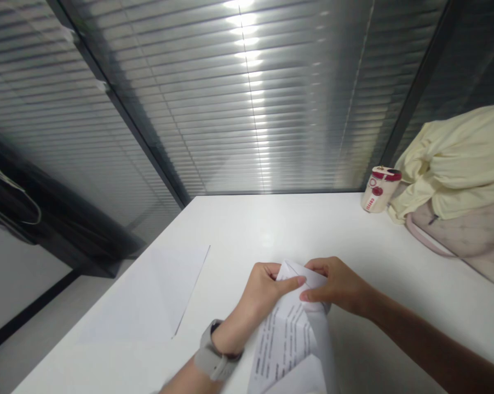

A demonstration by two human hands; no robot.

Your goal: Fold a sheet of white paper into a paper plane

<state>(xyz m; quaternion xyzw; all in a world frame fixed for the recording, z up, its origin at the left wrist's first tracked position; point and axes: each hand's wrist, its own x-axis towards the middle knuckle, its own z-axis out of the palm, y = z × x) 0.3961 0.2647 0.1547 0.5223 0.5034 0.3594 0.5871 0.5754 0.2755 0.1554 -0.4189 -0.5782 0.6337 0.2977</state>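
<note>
A printed sheet of paper [286,336], folded over in several places, is held between my two hands at the lower middle of the view. My left hand [267,287] grips its upper left edge, thumb pressed flat on the folded top. On the other side my right hand [333,287] pinches the upper right corner, with its thumb on the front and its fingers partly behind. Lines of dark text run down the sheet's left part, and a blank flap lies across the bottom. A watch with a grey strap [214,353] is on my left wrist.
Blank white paper [165,295] lies at the left of the white table [271,224]. A cream and red cup [380,190] stands at the back right, beside a pinkish quilted bag [472,232] with a pale yellow garment [464,156] over it. Blinds [214,109] rise behind the table.
</note>
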